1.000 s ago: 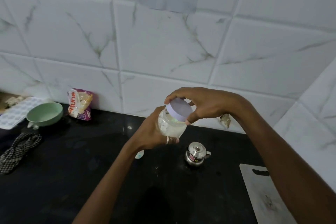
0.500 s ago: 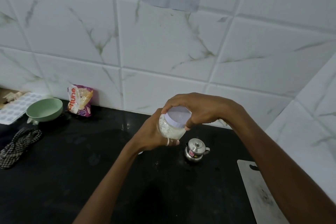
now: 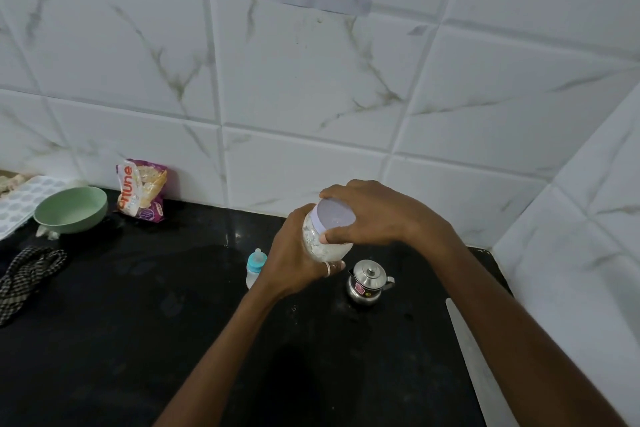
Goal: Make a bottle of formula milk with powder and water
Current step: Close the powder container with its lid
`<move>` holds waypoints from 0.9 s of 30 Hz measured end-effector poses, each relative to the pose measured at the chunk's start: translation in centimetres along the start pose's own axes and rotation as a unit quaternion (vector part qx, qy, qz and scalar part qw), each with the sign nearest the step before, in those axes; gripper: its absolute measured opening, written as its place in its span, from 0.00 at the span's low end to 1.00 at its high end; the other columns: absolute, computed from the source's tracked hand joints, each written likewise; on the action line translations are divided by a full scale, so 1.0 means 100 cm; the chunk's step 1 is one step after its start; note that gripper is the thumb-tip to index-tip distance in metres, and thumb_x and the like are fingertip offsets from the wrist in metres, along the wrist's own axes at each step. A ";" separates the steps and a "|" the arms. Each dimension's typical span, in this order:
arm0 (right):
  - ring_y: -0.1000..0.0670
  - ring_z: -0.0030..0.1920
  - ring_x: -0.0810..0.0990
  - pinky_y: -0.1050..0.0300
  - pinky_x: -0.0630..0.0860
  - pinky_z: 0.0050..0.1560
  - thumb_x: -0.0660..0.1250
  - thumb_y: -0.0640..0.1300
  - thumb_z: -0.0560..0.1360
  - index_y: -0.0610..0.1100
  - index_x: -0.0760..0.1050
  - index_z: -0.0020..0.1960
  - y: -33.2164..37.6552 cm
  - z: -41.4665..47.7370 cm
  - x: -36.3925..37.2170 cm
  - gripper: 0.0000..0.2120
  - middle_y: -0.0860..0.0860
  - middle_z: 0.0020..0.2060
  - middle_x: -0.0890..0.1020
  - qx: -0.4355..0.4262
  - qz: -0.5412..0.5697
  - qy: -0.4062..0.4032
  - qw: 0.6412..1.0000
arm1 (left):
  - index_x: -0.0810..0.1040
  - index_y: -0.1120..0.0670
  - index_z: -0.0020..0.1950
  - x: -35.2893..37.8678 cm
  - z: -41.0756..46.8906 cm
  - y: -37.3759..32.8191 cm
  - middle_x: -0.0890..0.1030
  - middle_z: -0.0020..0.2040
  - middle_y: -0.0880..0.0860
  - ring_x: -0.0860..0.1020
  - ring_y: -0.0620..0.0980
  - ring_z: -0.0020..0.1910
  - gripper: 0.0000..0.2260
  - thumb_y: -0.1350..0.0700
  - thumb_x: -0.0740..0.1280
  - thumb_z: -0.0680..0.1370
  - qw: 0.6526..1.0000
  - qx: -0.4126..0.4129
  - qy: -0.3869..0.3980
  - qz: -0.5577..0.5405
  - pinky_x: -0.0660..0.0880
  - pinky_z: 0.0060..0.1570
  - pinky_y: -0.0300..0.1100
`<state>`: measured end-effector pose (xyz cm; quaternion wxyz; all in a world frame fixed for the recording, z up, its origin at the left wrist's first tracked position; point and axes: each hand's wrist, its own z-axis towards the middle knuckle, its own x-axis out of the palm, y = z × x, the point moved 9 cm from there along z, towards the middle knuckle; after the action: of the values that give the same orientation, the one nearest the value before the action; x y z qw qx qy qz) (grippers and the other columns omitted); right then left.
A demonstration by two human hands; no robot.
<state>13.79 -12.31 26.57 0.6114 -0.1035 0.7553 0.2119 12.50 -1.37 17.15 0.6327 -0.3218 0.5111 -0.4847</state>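
The jar [image 3: 323, 239] of white powder sat between both hands above the counter [image 3: 138, 340], its long axis tipped so the lid [image 3: 335, 215] leaned toward the camera and a little to the right. The left hand [image 3: 294, 253] was wrapped round the jar's body from the left and below, clamped on it. The right hand [image 3: 374, 215] came over from the right, fingers [image 3: 332, 237] closed around the lid's rim. The lid seemed seated on the jar, so the step in hand was probably unscrewing it, the right hand twisting against the left.

The bottle [image 3: 255, 265], with its teal collar and teat on, stood upright on the counter just left of the left wrist, below the jar. A steel pot [image 3: 367, 282] stood under the right hand. Powder would have to travel down and left to reach the bottle, the left hand being nearer.

Compared with half a second earlier, the grip was unchanged; the bottle, then hidden behind the left wrist, had come into view.
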 end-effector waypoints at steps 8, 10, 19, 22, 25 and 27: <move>0.44 0.65 0.76 0.47 0.73 0.61 0.60 0.75 0.75 0.53 0.67 0.75 -0.011 -0.001 0.016 0.37 0.47 0.67 0.77 0.071 -0.018 -0.033 0.997 | 0.74 0.48 0.68 0.012 -0.002 0.012 0.83 0.58 0.44 0.83 0.43 0.57 0.35 0.50 0.84 0.64 1.000 -0.022 -0.012 -0.004 0.81 0.57 0.46; 0.43 0.71 0.73 0.44 0.71 0.66 0.58 0.75 0.75 0.54 0.62 0.79 -0.012 -0.002 0.016 0.40 0.48 0.73 0.73 0.075 -0.024 -0.032 0.996 | 0.73 0.47 0.68 0.012 -0.002 0.013 0.82 0.59 0.42 0.81 0.41 0.57 0.36 0.52 0.84 0.63 1.000 -0.013 -0.005 0.004 0.79 0.58 0.40; 0.56 0.73 0.68 0.60 0.65 0.69 0.76 0.59 0.73 0.62 0.65 0.77 0.014 -0.013 0.002 0.36 0.58 0.74 0.70 -0.088 0.058 0.020 0.994 | 0.69 0.41 0.69 0.014 0.008 0.014 0.80 0.62 0.41 0.80 0.40 0.61 0.40 0.55 0.85 0.63 0.991 -0.031 0.130 0.021 0.79 0.61 0.40; 0.54 0.74 0.67 0.61 0.64 0.68 0.78 0.49 0.73 0.61 0.66 0.78 0.017 -0.016 -0.001 0.37 0.56 0.75 0.70 -0.109 0.037 0.044 0.992 | 0.69 0.44 0.69 0.012 0.014 0.014 0.79 0.60 0.39 0.79 0.38 0.59 0.38 0.58 0.84 0.65 0.986 -0.029 0.165 0.026 0.74 0.56 0.29; 0.54 0.75 0.65 0.63 0.62 0.67 0.77 0.44 0.74 0.59 0.66 0.78 0.016 -0.016 -0.001 0.37 0.54 0.77 0.68 -0.118 0.009 0.055 0.991 | 0.70 0.47 0.70 0.012 0.020 0.018 0.79 0.59 0.41 0.78 0.38 0.56 0.37 0.57 0.84 0.65 0.981 -0.036 0.185 0.038 0.73 0.55 0.30; 0.54 0.77 0.62 0.68 0.57 0.62 0.76 0.42 0.75 0.58 0.66 0.78 0.014 -0.015 -0.001 0.36 0.53 0.79 0.66 -0.122 -0.011 0.056 0.991 | 0.71 0.50 0.70 0.013 0.021 0.020 0.79 0.58 0.42 0.79 0.37 0.55 0.38 0.57 0.85 0.65 0.981 -0.033 0.186 0.043 0.73 0.55 0.30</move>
<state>11.86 -11.73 27.16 0.5532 -0.1977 0.7555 0.2899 15.06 -2.09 15.47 0.5354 -0.2244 0.6490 -0.4917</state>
